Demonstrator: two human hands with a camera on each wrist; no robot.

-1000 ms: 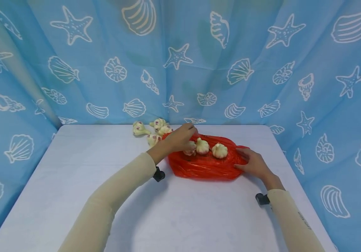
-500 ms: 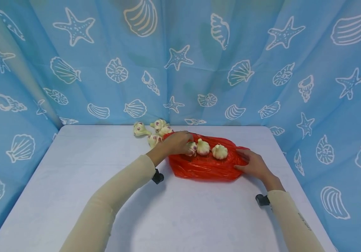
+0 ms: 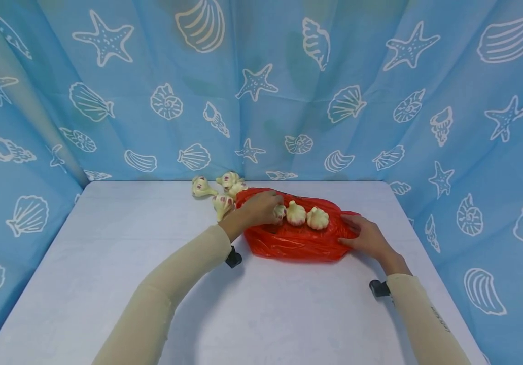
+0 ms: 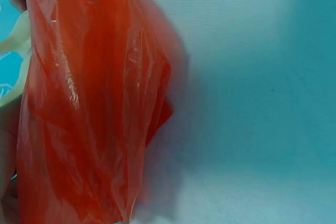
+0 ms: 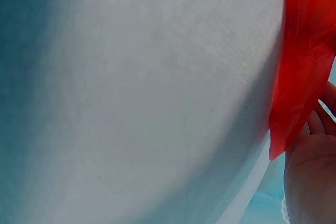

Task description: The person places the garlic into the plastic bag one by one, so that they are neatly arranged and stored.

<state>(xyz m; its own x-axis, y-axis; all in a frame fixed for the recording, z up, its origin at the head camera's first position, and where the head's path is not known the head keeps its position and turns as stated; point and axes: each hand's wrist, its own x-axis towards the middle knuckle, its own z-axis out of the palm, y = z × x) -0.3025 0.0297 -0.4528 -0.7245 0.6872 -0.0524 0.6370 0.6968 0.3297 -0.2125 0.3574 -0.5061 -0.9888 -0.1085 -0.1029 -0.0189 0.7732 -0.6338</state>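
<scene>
From where I stand, the person has both bare hands at a red plastic bag [image 3: 298, 246], which lies on the far part of the white table [image 3: 106, 263]. In the head view three garlic bulbs make a row at the top of the bag: the left bulb [image 3: 280, 212], the middle bulb [image 3: 295, 214] and the right bulb [image 3: 318, 218]. Whether they lie in its mouth or upon folded plastic, I cannot tell. The left hand [image 3: 260, 209] bends over the left bulb and covers a part of it; the fingertips are hidden, so I cannot tell if it grips this bulb or only touches it.

The right hand [image 3: 366, 236] holds the right end of the bag, thumb in front and fingers behind, quite apart from each other with the plastic between them. The right wrist view shows what the head view does not: these fingers pass behind the red film, close by the palm.

The left wrist view is mostly wrinkled, shiny plastic; only edges of the hand and something pale appear at its border. Only the head view gives the other four bulbs [image 3: 201, 186], grouped beyond the bag's left end, near the blue curtain [image 3: 165, 132] with white shells.
</scene>
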